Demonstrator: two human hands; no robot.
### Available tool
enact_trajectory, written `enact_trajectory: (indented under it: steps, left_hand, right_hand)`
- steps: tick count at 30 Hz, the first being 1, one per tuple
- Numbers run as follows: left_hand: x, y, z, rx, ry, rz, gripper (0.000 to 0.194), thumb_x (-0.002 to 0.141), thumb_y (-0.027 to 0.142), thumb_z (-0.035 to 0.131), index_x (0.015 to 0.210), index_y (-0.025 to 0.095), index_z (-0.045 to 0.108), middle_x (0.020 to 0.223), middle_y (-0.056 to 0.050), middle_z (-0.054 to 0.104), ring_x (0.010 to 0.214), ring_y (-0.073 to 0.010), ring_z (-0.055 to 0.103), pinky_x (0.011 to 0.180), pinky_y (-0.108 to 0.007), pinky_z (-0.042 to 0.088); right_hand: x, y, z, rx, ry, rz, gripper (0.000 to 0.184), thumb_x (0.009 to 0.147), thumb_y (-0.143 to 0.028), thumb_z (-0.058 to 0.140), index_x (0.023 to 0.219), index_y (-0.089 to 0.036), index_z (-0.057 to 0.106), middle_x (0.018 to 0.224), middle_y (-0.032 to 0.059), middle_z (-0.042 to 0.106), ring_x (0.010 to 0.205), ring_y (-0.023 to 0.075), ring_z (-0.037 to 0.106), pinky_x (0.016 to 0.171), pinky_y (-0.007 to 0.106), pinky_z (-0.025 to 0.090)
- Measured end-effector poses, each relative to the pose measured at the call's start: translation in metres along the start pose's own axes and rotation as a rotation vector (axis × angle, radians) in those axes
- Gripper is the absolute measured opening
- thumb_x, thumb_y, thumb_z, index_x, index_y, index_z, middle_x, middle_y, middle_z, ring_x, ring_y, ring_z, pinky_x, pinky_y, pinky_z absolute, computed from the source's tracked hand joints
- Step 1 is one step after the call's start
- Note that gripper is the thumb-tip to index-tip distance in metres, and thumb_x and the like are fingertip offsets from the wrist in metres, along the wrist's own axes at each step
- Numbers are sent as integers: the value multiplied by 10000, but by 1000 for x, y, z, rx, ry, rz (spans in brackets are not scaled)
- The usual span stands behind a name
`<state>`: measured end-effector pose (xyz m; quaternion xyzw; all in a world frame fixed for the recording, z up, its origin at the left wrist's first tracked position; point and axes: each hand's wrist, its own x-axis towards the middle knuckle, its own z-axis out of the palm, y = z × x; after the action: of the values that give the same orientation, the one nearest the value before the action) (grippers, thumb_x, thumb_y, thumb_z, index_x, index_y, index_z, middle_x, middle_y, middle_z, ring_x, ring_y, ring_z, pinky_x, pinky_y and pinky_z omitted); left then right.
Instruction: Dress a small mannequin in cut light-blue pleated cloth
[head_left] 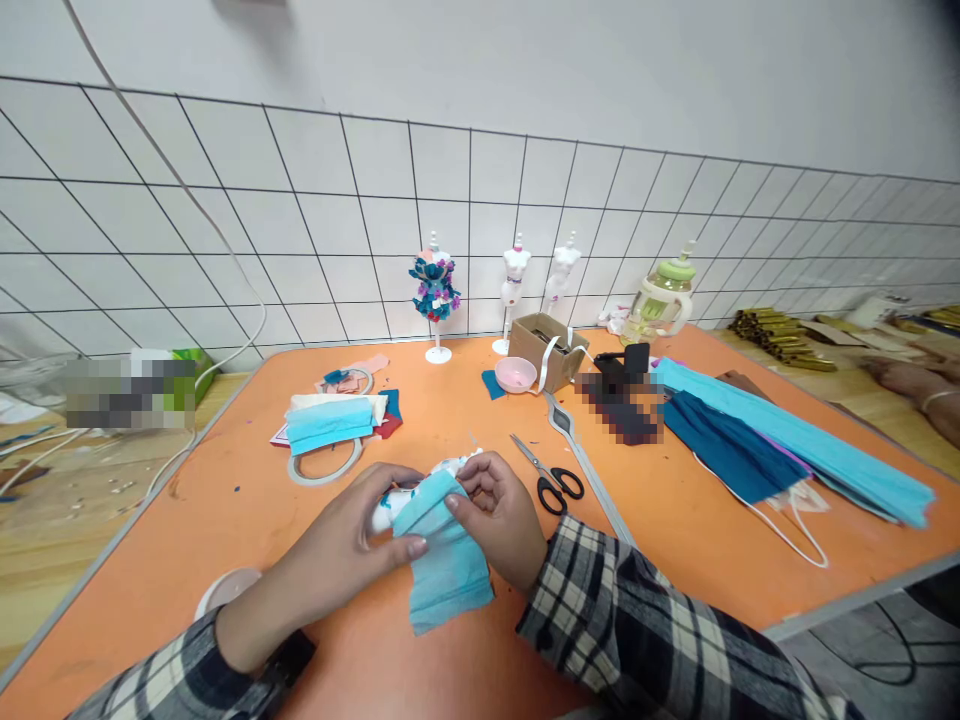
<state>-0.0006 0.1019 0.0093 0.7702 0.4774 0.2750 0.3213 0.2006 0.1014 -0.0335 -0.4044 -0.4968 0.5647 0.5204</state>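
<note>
Fabric point(450, 578) lies between left hand point(349, 538), clasping white form point(382, 512), and right hand point(504, 515), pinching fabric.

1. A clear bottle point(654, 312) with a green lid stands near the tiled wall point(442, 165).
2. A cardboard box point(534, 347) sits on the orange table, just beside a pink bowl point(516, 374).
3. Gold-coloured rods point(780, 338) lie piled at the right.
4. A white cable point(147, 138) hangs at the left, near a green packet point(198, 368).
</note>
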Motion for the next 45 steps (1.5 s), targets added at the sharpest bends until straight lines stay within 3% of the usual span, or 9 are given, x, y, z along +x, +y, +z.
enact_trajectory:
  steps: [5,11,20,24,30,38,45]
  left_hand:
    - [0,0,4,82,43,-59,324,879,457,607,1115,238,637,1108,-71,699,1050,-274,647,905,-382,529]
    - [0,-3,6,82,57,-19,318,910,494,589,1094,244,657,1070,-56,717,999,-255,668,855,-349,544]
    - [-4,-9,14,198,112,40,291,961,488,546,1087,249,654,1047,-52,705,959,-239,666,816,-344,538]
    - [-6,-5,16,237,107,57,289,966,487,539,1086,253,659,1051,-52,704,970,-240,666,825,-349,539]
    - [-6,-7,19,275,90,44,309,969,495,536,1119,255,657,1065,-52,696,979,-236,666,822,-350,540]
    - [-7,-13,23,465,80,61,329,974,491,511,1118,244,674,1051,-60,696,951,-254,675,793,-371,536]
    - [-12,-9,23,649,188,193,312,994,413,476,1152,211,655,1095,-102,675,998,-291,639,857,-431,501]
  right_hand:
    - [1,3,0,14,-1,-16,284,699,-282,689,882,-225,480,799,-14,584,686,128,560,580,233,425]
    - [-1,5,1,-5,1,-38,260,718,-277,673,877,-226,473,809,-8,577,701,134,557,580,235,439]
    - [-4,-6,-4,-344,150,-343,217,738,-266,697,934,-201,629,682,-52,445,623,121,457,587,252,371]
    - [-4,-9,-5,-458,163,-394,122,747,-266,723,830,-200,663,670,-38,491,645,134,494,636,277,378]
    - [-1,-6,-3,-394,157,-326,77,757,-243,673,726,-198,620,643,-37,513,614,126,481,608,263,380]
    - [8,7,-4,-316,66,-32,85,703,-241,620,721,-204,546,607,-64,458,545,105,420,512,230,328]
    - [5,11,-2,-278,95,-55,138,699,-205,596,821,-206,532,691,-50,509,607,111,492,550,215,405]
